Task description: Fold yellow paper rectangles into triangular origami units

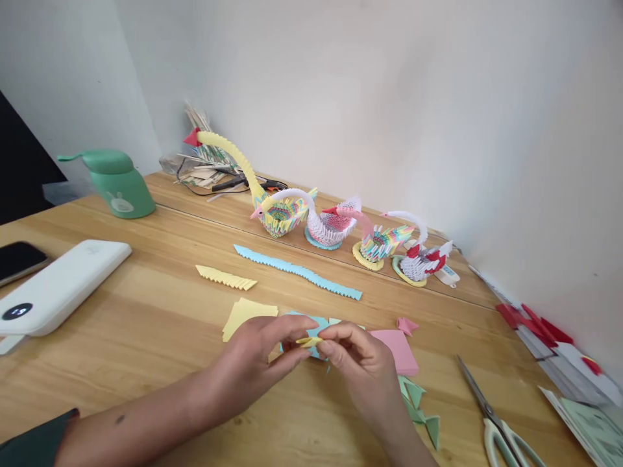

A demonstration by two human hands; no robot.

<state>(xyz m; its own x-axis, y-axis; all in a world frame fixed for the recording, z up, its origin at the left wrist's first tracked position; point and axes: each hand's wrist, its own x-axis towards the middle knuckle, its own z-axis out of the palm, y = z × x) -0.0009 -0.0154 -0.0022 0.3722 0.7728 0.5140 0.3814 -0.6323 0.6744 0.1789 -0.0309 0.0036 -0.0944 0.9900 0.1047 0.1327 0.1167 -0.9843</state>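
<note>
Between both hands is a small folded piece of yellow paper (308, 342). My right hand (363, 357) pinches its right end between thumb and fingers. My left hand (270, 350) is curled round its left end, thumb below and fingers above. Under and behind the hands lie blue paper sheets (311, 319), partly hidden. A stack of yellow paper (249, 314) is beside my left hand, and a pink paper stack (396, 350) is beside my right. Green folded paper triangles (415, 399) lie close to my right wrist, and a small pink folded piece (407, 325) sits beyond the pink stack.
A blue folded strip (296, 271) and a shorter yellow strip (226, 279) lie ahead. Several paper swans (331, 224) line the back. Scissors (489, 408) rest at right; a white power bank (65, 285), a phone (19, 261) and a green bottle (121, 188) are at left.
</note>
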